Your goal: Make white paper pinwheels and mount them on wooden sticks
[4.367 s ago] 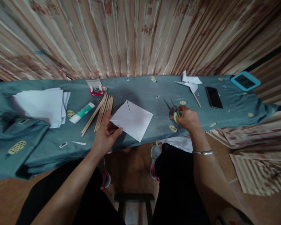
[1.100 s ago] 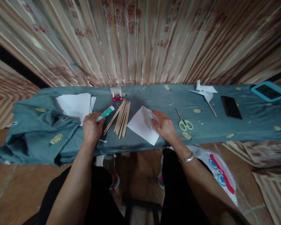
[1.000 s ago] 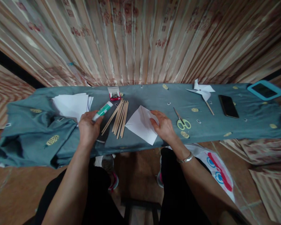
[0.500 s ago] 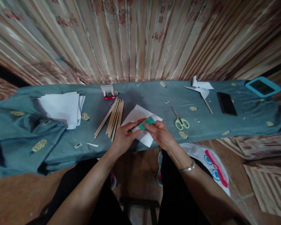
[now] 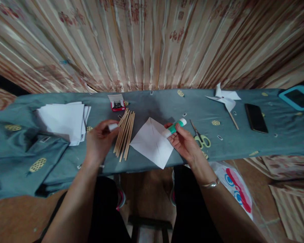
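A green and white glue stick (image 5: 174, 128) rests across the fingers of my right hand (image 5: 184, 141), with the thumb pressed on it. My left hand (image 5: 100, 140) pinches a small white cap (image 5: 112, 127) above the left edge of the wooden sticks (image 5: 126, 135). Between my hands a square white sheet of paper (image 5: 153, 143) lies flat on the cloth, with lines running in from its corners. Scissors (image 5: 202, 139) with pale green handles lie just beyond my right hand.
Stacked white paper (image 5: 62, 119) lies at the left. A small red box (image 5: 117, 105) of dark pins stands open at the back. To the right are a paper pinwheel (image 5: 226, 101) on a stick, a black phone (image 5: 256, 117) and a blue-framed device (image 5: 300, 98).
My hands have moved apart, and the cap has come off the glue stick. The left hand has gone left with the cap, the right hand right with the glue stick, uncovering the paper.
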